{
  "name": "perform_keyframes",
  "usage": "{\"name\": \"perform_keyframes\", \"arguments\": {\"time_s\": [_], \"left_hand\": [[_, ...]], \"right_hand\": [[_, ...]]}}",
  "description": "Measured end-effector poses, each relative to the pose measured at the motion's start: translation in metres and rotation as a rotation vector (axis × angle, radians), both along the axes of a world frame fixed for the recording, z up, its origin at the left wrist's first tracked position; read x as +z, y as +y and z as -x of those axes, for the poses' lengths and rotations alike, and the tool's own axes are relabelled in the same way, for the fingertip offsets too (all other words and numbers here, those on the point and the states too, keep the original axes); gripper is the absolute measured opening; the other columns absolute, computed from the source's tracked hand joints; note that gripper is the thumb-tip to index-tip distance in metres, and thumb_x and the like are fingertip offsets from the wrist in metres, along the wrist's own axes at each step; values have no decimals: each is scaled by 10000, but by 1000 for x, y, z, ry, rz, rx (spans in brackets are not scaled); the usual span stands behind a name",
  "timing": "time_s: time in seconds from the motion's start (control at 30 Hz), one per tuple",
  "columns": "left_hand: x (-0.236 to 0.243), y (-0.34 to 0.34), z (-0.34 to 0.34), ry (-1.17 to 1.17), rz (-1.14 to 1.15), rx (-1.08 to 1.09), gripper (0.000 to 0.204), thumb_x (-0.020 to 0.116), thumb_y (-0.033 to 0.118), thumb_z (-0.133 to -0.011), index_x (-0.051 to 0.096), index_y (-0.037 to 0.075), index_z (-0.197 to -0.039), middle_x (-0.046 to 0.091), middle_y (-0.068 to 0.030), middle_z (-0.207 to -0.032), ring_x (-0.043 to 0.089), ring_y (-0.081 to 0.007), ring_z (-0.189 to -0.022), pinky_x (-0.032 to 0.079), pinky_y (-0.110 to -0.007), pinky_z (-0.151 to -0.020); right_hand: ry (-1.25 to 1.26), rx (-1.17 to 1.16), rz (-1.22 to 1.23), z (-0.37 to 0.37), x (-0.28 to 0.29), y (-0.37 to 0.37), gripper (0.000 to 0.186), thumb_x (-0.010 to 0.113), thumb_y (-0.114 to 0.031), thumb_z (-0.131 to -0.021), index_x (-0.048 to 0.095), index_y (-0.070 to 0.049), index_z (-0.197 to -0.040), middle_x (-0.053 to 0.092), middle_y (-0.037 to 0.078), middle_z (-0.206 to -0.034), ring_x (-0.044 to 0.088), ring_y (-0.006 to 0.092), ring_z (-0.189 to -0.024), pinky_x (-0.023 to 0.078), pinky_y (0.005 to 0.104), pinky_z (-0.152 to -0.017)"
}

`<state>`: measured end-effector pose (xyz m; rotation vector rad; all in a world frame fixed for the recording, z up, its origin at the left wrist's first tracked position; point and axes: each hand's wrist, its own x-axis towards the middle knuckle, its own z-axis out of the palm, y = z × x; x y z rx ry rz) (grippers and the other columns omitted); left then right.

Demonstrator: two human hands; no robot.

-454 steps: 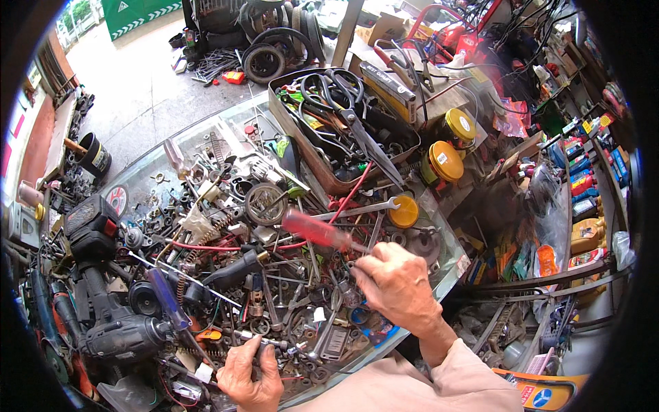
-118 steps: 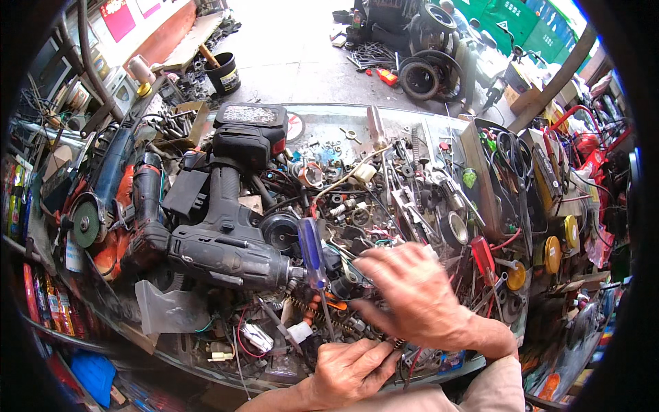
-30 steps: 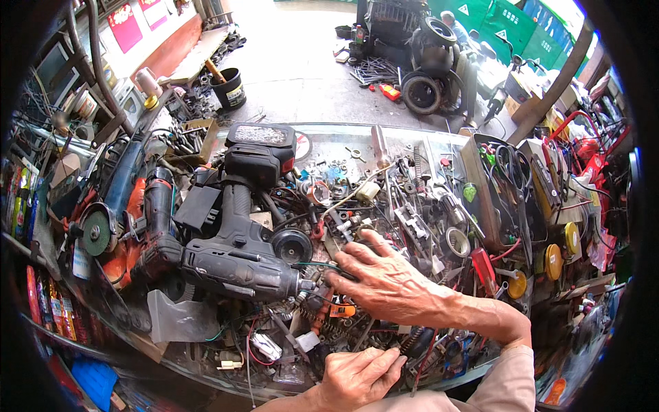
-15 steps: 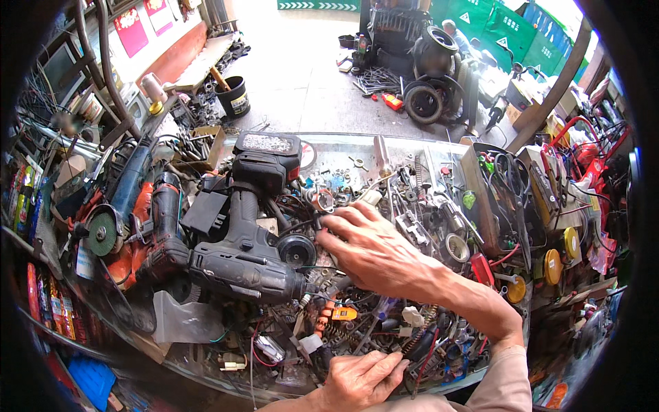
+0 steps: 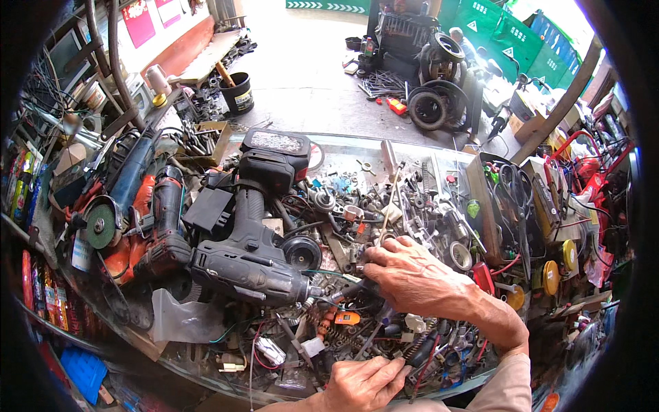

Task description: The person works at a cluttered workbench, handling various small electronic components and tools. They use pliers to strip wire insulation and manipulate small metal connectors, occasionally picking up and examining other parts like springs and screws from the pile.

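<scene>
The work appears to be in mid-course: both hands are among loose parts, and nothing beside them looks finished; a spring (image 5: 416,348) is at the left hand (image 5: 360,384), while the heap (image 5: 429,216) around the right hand (image 5: 420,276) lies unsorted; how much is left cannot be judged from here.

The left hand is at the bottom of the frame, just right of centre, its thumb and forefinger close together at the spring's lower end; whether they are clamped on it cannot be told; the right hand is near the middle of the frame, its fingers bent down with the tips among the parts; what they touch or grip is hidden.

The spring is in the lower right of centre, tilted, its upper end toward the right; it is dark, narrow and coiled, and a red wire (image 5: 427,367) runs past its right side; the heap spreads across the middle of the glass counter (image 5: 340,142), mostly grey metal rings, rods and fittings, with an orange piece (image 5: 347,318) and a white block (image 5: 312,347) standing out left of the hands; the drill (image 5: 250,271), black and dusty, lies left of centre, its nose toward the heap.
</scene>
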<state>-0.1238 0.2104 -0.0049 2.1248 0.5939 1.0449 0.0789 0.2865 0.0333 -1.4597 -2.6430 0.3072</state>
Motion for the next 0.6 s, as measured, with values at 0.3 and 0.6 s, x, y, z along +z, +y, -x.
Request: {"name": "perform_keyframes", "arguments": {"time_s": [0.3,0.6], "left_hand": [[0,1,-2,-10,1,8,169,777,64,-788,690,41,-932,655,-54,-743,598,-215,-552,444,-337,-499],[3,3,-2,-12,-14,33,180,784,67,-794,688,48,-946,634,-33,-729,597,-189,-561,423,-324,-498]], "right_hand": [[219,-184,-162,9,-7,59,94,658,-117,-848,626,-32,-869,554,128,-886,567,328,-918,461,444,-812],[-31,-25,-343,45,-45,96,155,689,-136,-748,722,-62,-879,580,131,-1104,533,285,-1096,427,422,-912]]}}
